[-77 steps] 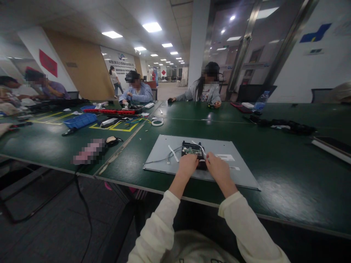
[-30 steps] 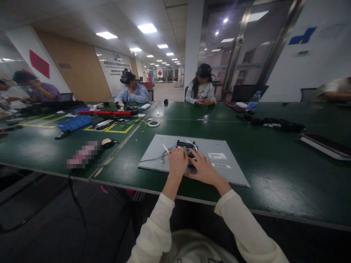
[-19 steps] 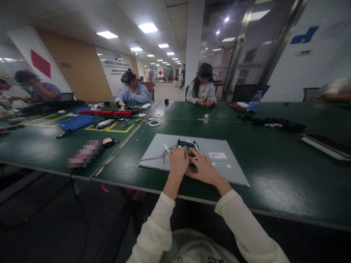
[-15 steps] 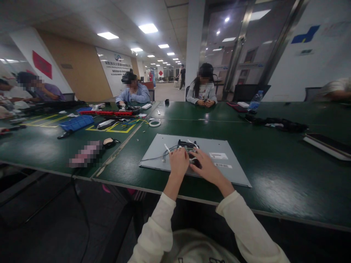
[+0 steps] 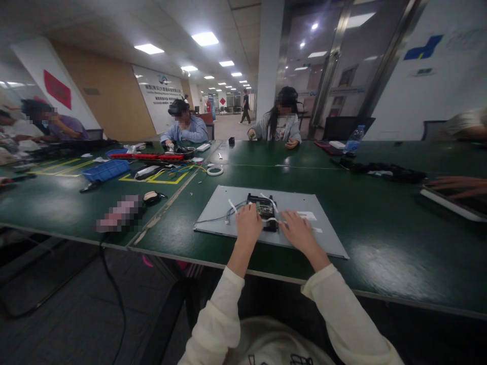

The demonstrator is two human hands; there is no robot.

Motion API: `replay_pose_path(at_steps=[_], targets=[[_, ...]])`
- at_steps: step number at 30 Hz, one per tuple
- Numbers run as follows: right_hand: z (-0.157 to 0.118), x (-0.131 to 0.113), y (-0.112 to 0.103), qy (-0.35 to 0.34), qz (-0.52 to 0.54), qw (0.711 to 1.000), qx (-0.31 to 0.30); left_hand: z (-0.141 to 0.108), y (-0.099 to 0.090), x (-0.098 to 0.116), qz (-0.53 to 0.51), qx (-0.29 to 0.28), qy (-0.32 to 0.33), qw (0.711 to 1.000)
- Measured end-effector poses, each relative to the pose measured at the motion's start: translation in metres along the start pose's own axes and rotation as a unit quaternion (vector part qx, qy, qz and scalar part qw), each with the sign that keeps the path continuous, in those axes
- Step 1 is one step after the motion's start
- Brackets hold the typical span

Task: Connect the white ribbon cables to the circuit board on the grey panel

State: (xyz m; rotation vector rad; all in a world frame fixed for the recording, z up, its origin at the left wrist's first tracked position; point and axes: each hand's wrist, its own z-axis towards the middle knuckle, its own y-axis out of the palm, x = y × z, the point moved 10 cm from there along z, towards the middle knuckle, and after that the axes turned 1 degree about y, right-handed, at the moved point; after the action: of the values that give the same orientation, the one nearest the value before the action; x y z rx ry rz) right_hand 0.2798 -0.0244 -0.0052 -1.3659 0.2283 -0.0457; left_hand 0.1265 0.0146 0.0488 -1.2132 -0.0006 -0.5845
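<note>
Head view: the bare right hand point(image 5: 300, 230) has moved right, beside a flat white ribbon point(image 5: 271, 219), any pinch unclear; this leaves the green circuit board point(image 5: 265, 209), black-framed on a grey metal panel point(image 5: 323, 239), more exposed for work; the bare left hand point(image 5: 248, 227) curls at its left edge, grip hidden.

Left hand point(image 5: 249, 224) hides part of the black bracket point(image 5: 271, 226) from me; right hand point(image 5: 299, 230) partly covers two white labels point(image 5: 309, 216).

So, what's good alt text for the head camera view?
A person's left hand is at a black rectangular frame holding a green circuit board, the right hand beside it, both over a flat grey panel on a dark green table.
</note>
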Motion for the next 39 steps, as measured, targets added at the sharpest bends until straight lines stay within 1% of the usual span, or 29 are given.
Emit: replay_pose_path(at_steps=[4,10,19,22,24,26,28,31,35,37,39], targets=[[0.000,-0.004,0.005,0.012,-0.030,0.999,-0.025,0.000,0.008,-0.001,-0.014,-0.028,-0.001,1.000],[0.000,-0.004,0.006,0.035,-0.037,0.998,-0.044,0.000,0.008,-0.001,-0.001,-0.038,0.002,0.999],[-0.019,-0.010,-0.003,0.059,-0.048,0.997,0.006,-0.001,0.005,0.002,0.010,-0.025,0.005,1.000],[-0.023,-0.011,-0.004,0.060,-0.047,0.997,0.006,-0.001,0.004,0.002,0.010,-0.023,0.003,1.000],[-0.024,-0.010,-0.003,0.039,-0.043,0.998,-0.009,-0.001,0.003,0.001,0.009,-0.018,0.003,1.000],[-0.025,-0.010,-0.004,-0.001,-0.035,0.999,-0.024,-0.001,0.002,0.001,0.008,-0.015,0.004,1.000],[-0.026,-0.007,-0.008,-0.043,-0.021,0.998,-0.035,-0.001,0.002,-0.001,0.007,-0.015,0.002,1.000],[-0.030,0.000,-0.014,-0.083,0.003,0.995,-0.051,-0.001,0.003,-0.002,0.006,-0.022,-0.006,1.000],[-0.039,-0.004,-0.013,-0.152,0.026,0.984,-0.085,-0.002,0.002,-0.002,0.003,-0.029,-0.009,1.000],[-0.042,-0.008,-0.011,-0.171,0.031,0.980,-0.100,-0.002,0.001,-0.002,0.004,-0.031,-0.009,0.999],[-0.044,-0.009,-0.010,-0.174,0.028,0.979,-0.105,-0.003,0.000,-0.001,0.006,-0.033,-0.007,0.999]])
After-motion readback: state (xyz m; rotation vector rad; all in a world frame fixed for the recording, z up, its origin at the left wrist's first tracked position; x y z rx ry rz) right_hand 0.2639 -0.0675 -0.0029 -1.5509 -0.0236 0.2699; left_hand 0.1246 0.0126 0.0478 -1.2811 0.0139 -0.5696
